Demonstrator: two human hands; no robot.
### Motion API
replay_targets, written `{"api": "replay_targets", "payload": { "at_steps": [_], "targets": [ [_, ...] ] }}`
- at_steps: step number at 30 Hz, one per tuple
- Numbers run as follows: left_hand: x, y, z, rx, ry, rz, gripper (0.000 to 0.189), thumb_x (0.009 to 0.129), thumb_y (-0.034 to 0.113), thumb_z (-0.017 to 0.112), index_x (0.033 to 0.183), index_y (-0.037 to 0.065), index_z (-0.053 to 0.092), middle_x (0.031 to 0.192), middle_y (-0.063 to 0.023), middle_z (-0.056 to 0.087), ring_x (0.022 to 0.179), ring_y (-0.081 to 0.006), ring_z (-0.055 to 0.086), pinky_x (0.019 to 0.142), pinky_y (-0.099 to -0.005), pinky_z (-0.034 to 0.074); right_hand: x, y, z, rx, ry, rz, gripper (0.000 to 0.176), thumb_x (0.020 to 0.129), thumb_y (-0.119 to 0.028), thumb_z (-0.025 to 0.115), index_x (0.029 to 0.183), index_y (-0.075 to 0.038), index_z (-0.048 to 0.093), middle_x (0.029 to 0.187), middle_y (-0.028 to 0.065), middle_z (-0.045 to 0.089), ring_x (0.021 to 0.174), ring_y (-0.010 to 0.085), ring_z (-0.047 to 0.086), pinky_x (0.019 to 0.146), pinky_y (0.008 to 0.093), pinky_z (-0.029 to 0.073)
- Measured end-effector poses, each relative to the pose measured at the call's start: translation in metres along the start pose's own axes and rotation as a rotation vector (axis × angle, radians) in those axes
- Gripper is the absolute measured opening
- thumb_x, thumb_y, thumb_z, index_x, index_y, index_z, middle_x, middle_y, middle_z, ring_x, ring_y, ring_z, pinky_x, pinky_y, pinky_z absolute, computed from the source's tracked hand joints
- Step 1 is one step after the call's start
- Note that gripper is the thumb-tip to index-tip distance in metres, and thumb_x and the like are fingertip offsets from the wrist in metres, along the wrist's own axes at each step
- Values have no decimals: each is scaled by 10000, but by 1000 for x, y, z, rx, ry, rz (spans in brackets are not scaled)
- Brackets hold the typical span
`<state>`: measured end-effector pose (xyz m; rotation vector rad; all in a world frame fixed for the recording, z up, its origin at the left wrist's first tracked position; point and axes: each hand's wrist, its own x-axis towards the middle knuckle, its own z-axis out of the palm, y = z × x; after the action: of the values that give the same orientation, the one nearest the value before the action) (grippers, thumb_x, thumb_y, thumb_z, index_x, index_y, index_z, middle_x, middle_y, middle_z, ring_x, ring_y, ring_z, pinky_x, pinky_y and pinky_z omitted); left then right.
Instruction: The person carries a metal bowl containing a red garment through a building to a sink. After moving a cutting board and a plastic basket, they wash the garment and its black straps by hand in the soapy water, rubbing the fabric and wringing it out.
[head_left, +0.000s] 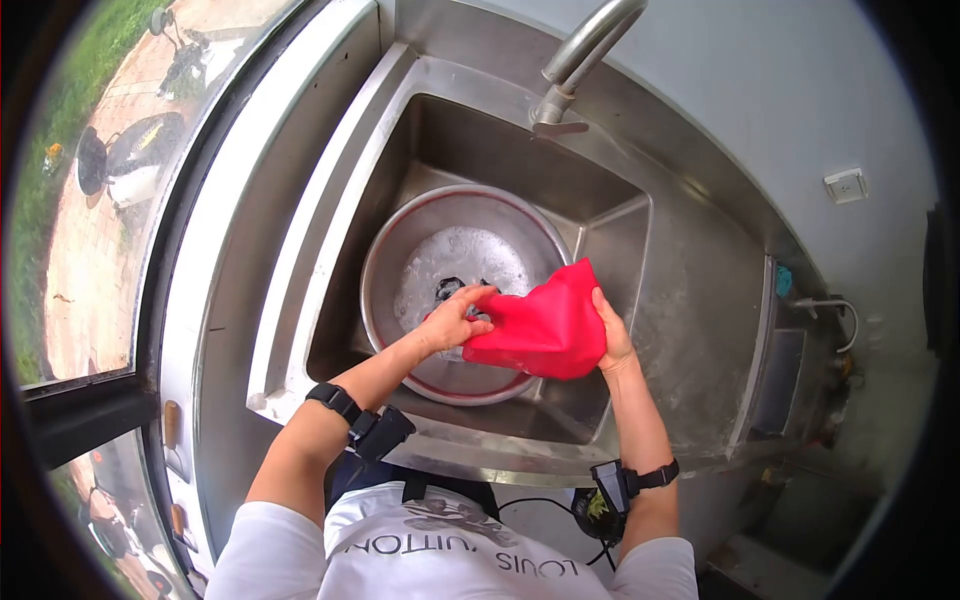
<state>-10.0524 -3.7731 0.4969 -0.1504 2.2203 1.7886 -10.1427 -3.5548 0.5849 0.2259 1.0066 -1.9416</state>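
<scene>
A soft, creased red bag [545, 325] is stretched between my two hands, above the right side of a round metal basin [378, 290]. My right hand [615, 338] grips its right end, the thumb on the near face and the other fingers mostly hidden behind. At the left end, my left hand [455, 320] has its fingers and thumb closed around the bag's edge. Small dark, shiny pieces [450, 288] show just beyond my left fingers, over the whitish, wet-looking bottom of the basin; their kind I cannot make out.
The basin stands in a stainless steel sink [610, 245]. A curved faucet [590, 50] rises at the back. To the right run a steel counter [700, 320] and another small faucet [835, 305]. A window [110, 200] is at the left, a wall socket [846, 186] at the right.
</scene>
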Motion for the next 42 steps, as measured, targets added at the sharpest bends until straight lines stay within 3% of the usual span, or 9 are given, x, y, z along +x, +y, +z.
{"api": "replay_targets", "payload": {
  "at_steps": [5, 14, 22, 29, 30, 35, 36, 38, 42],
  "targets": [
    [1, 0, -12, -227, 32, -197, 132, 747, 94, 601, 718, 25, 492, 711, -37, 600, 735, -94, 553, 670, -226, 417, -5, -11, -1, -97, 107, -121, 376, 849, -294, 464, 1084, -2, 481, 1035, 87, 549, 921, 158, 533, 811, 292, 420],
    [2, 18, -68, -275, 412, -35, 148, 768, 112, 575, 693, 65, 456, 542, 44, 410, 515, -35, 352, 469, -203, 304, 12, -14, -36, -1227, 641, -301, 303, 762, -206, 600, 943, 31, 546, 916, 98, 558, 807, 159, 545, 724, 279, 426],
    [16, 60, -36, -825, 396, -160, 118, 832, 115, 499, 741, 97, 425, 589, 16, 474, 508, -46, 401, 450, -197, 334, 42, 82, 36, -1303, 107, -247, 548, 690, -194, 655, 1106, -6, 351, 1063, 153, 466, 916, 215, 517, 733, 311, 439],
    [27, 54, -61, -823, 651, -21, 122, 822, 108, 506, 724, 93, 436, 581, 37, 454, 509, -28, 382, 442, -179, 299, 62, 96, 17, -1246, 249, -303, 200, 811, -144, 487, 916, 13, 552, 621, 105, 557, 584, 120, 513, 563, 279, 404],
    [29, 46, -69, -794, 706, -3, 123, 818, 108, 511, 718, 90, 441, 582, 41, 451, 512, -24, 377, 447, -175, 296, 50, 78, 24, -1328, 204, -266, 160, 809, -151, 477, 877, -18, 533, 647, 197, 516, 601, 292, 555, 535, 366, 389],
    [31, 37, -71, -786, 597, -30, 88, 797, 132, 552, 798, 79, 482, 624, 41, 480, 567, -26, 405, 498, -167, 315, 27, 31, 26, -1226, 31, -324, 122, 826, -100, 453, 843, 11, 503, 553, 60, 414, 549, 80, 350, 503, 275, 338],
    [29, 43, -69, -790, 544, -18, 101, 794, 141, 559, 822, 78, 486, 644, 37, 492, 593, -29, 422, 518, -166, 328, 22, 22, 22, -1073, 24, -209, 157, 859, -94, 416, 926, 2, 521, 800, -23, 508, 733, 52, 428, 681, 196, 362],
    [21, 54, -63, -750, 311, -56, 489, 742, 233, 630, 1125, 64, 375, 997, -61, 516, 955, -130, 467, 809, -275, 380, 20, 15, 19, -885, 19, -306, 152, 864, -98, 409, 958, -24, 502, 870, -20, 513, 760, 69, 463, 713, 207, 376],
    [20, 16, -30, -66, 85, 129, 1006, 541, 326, 762, 1291, 77, 138, 1288, -176, 269, 1215, -315, 229, 984, -399, 222, 11, 3, 25, -409, -10, -194, 180, 876, -116, 362, 1001, -50, 475, 810, -28, 483, 607, 33, 404, 496, 174, 336]
  ]
}}
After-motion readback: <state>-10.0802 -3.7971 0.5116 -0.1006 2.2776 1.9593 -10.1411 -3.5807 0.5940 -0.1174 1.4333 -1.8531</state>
